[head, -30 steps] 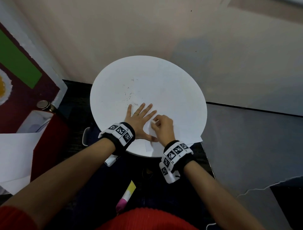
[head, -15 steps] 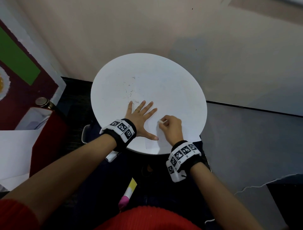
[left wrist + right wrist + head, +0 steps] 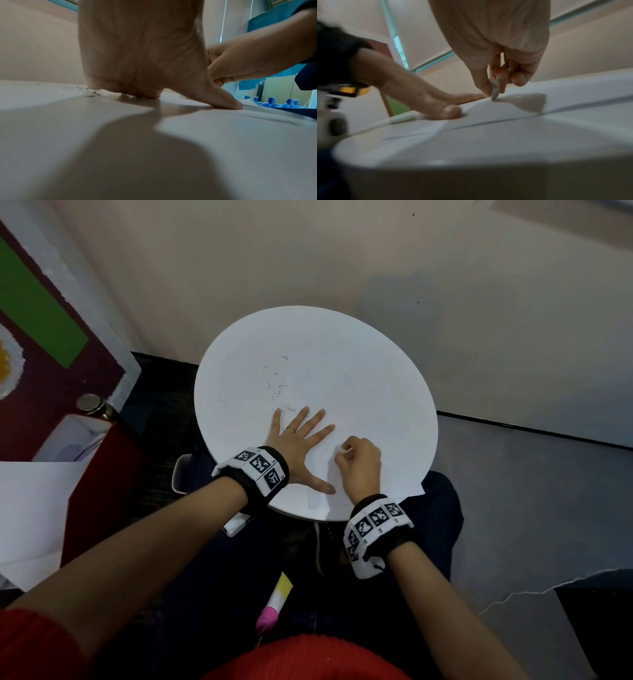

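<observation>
White eraser [image 3: 494,90] pinched tight between right hand [image 3: 359,465] fingertips, tip on the paper [image 3: 394,474] at the table's [image 3: 308,344] near edge. It's slid right, away from the left hand [image 3: 298,446], which stays splayed flat pinning it. Mid-rub, I'd guess.

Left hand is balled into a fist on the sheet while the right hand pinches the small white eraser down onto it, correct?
Not quite: the left hand lies flat with fingers spread, pressing the sheet, as the head view shows. The right hand does pinch the small white eraser, tip down on the sheet.
</observation>
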